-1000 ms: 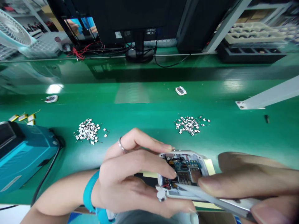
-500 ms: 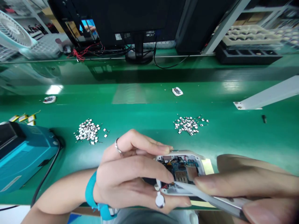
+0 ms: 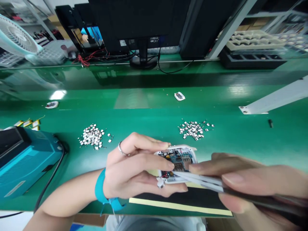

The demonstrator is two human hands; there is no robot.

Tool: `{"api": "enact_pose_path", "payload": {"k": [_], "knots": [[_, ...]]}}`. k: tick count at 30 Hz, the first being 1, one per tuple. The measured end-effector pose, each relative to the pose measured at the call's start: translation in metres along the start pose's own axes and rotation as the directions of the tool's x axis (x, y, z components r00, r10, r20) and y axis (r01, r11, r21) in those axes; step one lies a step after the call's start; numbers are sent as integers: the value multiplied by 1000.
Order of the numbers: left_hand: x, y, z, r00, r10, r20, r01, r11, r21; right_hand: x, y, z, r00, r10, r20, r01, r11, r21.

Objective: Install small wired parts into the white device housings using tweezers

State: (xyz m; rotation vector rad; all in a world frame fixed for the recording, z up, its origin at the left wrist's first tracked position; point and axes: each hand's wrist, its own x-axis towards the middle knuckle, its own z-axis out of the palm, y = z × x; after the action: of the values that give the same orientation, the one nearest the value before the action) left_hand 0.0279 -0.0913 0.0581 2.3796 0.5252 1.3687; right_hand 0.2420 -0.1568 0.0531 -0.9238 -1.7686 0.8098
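Note:
My left hand (image 3: 137, 170), with a ring and a teal wrist strap (image 3: 102, 187), grips a small white device housing (image 3: 193, 157) that lies open, its circuit board (image 3: 176, 157) showing. The index fingertip presses on the board near its lower left. A small round silver disc (image 3: 160, 183) hangs by thin wires at the housing's lower left corner. In my right hand (image 3: 252, 179) is a pair of tweezers (image 3: 207, 182); the tips reach into the housing beside my left index finger. Whether they pinch anything is too small to tell.
Two piles of small silver parts, a left pile (image 3: 92, 136) and a right pile (image 3: 193, 130), lie on the green mat. Further back is another open white housing (image 3: 179, 96). A blue machine (image 3: 31, 163) stands left. A black strip with a yellow edge (image 3: 180, 207) lies under my hands.
Both hands have lifted the housing up and slightly left, baring more of the black strip below. The tweezers still reach into it, and the disc has moved along with it.

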Motion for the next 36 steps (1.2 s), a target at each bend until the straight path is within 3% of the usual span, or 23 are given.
{"api": "enact_pose_path", "payload": {"k": [4, 13, 15, 17, 20, 21, 22, 24, 26, 28, 30, 32, 34, 36], "knots": [[-1, -2, 4, 999, -19, -49, 20, 1000, 16, 15, -6, 9, 1000, 19, 4, -20, 990, 138], [-5, -2, 6, 999, -35, -30, 35, 999, -19, 14, -2, 11, 1000, -10, -15, 12, 989, 144], [-5, -1, 8, 998, -48, -36, 46, 998, -51, 16, -6, 15, 999, 1, -49, 5, 994, 112], [-4, -4, 11, 999, -53, -11, 53, 998, -44, 20, -11, 17, 985, 64, -159, -62, 998, 18], [0, -31, 16, 994, -83, 65, 75, 991, 109, 28, -14, 2, 900, 156, -407, -231, 963, -142], [1, -47, 17, 989, -123, 77, 108, 978, 176, 30, -11, -8, 894, 151, -423, -257, 944, -206], [2, -66, 19, 980, -189, 67, 170, 960, 222, 30, -6, -18, 927, 135, -351, -247, 922, -298], [3, -108, 20, 930, -367, 17, 353, 907, 231, 29, 11, -40, 983, 140, -119, -182, 842, -509], [3, -147, 21, 886, -464, 0, 450, 861, 238, 25, 32, -55, 966, 257, 12, -173, 683, -710], [2, -178, 22, 872, -489, -5, 474, 843, 256, 20, 51, -59, 896, 441, 62, -129, 391, -911], [-1, -199, 23, 862, -508, -3, 486, 824, 292, 16, 63, -55, 801, 591, 99, -23, 195, -981], [-3, -213, 22, 850, -527, 5, 495, 802, 334, 14, 69, -48, 723, 672, 160, 64, 166, -984], [-3, -221, 20, 841, -540, 27, 491, 785, 378, 13, 73, -42, 678, 706, 203, 110, 176, -978], [-1, -222, 19, 838, -543, 51, 473, 770, 429, 11, 75, -38, 664, 716, 213, 124, 176, -977]]}}
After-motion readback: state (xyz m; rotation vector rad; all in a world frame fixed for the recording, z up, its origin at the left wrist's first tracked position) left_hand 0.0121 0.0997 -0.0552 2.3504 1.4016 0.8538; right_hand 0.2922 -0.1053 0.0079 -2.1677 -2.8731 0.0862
